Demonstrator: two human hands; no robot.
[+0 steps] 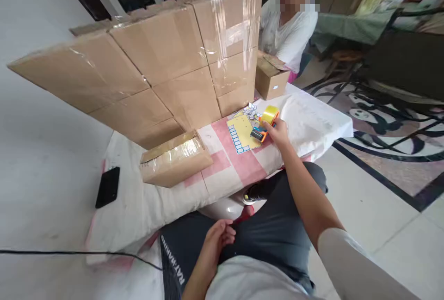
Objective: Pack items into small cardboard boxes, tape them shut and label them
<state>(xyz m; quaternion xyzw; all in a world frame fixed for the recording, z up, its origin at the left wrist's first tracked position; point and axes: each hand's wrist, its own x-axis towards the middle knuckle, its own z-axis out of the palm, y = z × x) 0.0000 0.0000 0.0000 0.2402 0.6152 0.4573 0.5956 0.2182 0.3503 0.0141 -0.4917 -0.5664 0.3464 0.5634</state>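
My right hand (278, 132) is closed around a packing tape dispenser (263, 132) that carries a roll of yellowish tape (269, 114). The dispenser is over a yellow sheet (239, 129) with a printed blue-and-white border, on the table. Whether it touches the sheet I cannot tell. My left hand (221, 236) hangs loosely over my lap, its fingers slightly curled and holding nothing. A long cardboard box (176, 159) with shiny tape along its top lies at the near side of the table, left of the sheet.
Stacked, taped cardboard boxes (180, 71) form a wall along the table's far side. A smaller box (272, 78) stands right of them, near a person in a white shirt (289, 27). A black phone (107, 187) lies on the cloth-covered table (138, 217) at left; a black cable (79, 254) runs below it.
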